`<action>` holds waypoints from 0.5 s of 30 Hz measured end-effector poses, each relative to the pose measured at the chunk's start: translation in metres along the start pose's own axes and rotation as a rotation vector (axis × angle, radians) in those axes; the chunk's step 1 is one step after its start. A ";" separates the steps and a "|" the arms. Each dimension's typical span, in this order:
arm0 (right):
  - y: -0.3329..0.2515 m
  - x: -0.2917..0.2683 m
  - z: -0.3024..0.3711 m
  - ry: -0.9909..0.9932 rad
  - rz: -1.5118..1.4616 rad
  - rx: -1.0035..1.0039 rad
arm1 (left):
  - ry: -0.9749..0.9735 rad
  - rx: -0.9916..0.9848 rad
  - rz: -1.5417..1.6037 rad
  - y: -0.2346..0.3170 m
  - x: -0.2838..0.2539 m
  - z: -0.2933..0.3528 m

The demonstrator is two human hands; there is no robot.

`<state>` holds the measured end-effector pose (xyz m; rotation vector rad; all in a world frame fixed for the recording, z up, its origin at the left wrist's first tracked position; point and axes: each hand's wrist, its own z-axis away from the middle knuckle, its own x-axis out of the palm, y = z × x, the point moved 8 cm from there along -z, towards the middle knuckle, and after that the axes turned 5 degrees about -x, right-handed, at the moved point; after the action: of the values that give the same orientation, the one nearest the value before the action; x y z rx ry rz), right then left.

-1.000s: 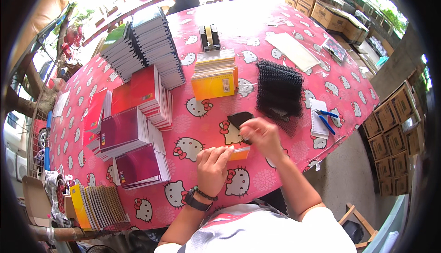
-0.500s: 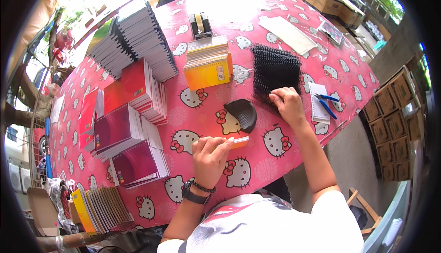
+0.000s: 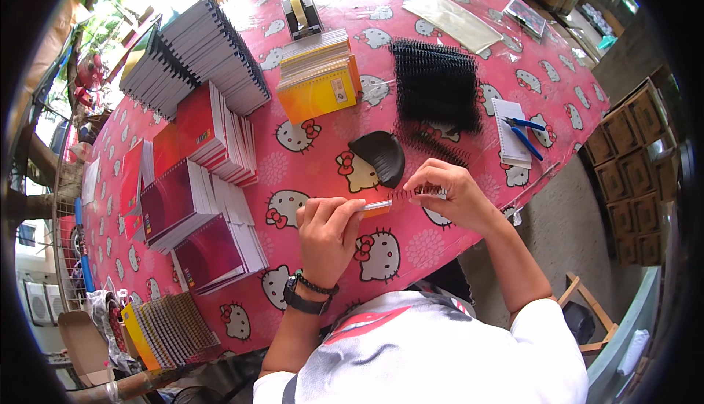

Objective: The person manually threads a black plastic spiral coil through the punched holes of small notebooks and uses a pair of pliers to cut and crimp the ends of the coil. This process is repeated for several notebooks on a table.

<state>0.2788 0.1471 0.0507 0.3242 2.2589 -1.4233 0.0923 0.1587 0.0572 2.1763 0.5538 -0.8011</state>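
My left hand (image 3: 326, 229) grips a small orange-edged notebook (image 3: 378, 207) near the table's front, its fingers closed over the left end. With my right hand (image 3: 456, 195) I pinch a dark spiral binding coil (image 3: 402, 194), whose left end meets the notebook's right end; whether it passes through the holes I cannot tell. Just beyond both hands lies a black half-round pad (image 3: 383, 159). A pile of black spiral coils (image 3: 435, 90) rests farther off, with a few loose coils (image 3: 440, 147) at its near side.
Blue-handled pliers (image 3: 523, 137) lie on a white notepad (image 3: 506, 114) at right. Yellow notebooks (image 3: 317, 102) and a tape dispenser (image 3: 301, 17) stand beyond. Stacks of red notebooks (image 3: 202, 122), purple notebooks (image 3: 174, 199) and larger spiral-bound books (image 3: 213, 45) fill the left. A pink patterned cloth (image 3: 425, 246) covers the table.
My right hand has come back from the coil pile to the notebook with a coil in its fingers. My left hand still holds the notebook. The view has shifted slightly.
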 end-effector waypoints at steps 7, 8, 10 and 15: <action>0.000 -0.001 -0.007 -0.010 0.133 -0.087 | -0.013 -0.003 -0.005 -0.001 -0.001 -0.002; -0.002 0.000 -0.008 -0.008 0.147 -0.106 | -0.013 -0.005 0.001 -0.001 -0.001 -0.003; -0.006 0.003 -0.008 -0.002 0.179 -0.146 | -0.016 -0.011 0.012 -0.002 -0.001 -0.004; -0.004 0.004 -0.005 0.071 0.231 -0.135 | -0.034 -0.016 0.019 -0.002 0.000 -0.004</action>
<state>0.2723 0.1501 0.0535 0.5790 2.2746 -1.1527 0.0930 0.1627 0.0582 2.1464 0.5197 -0.8200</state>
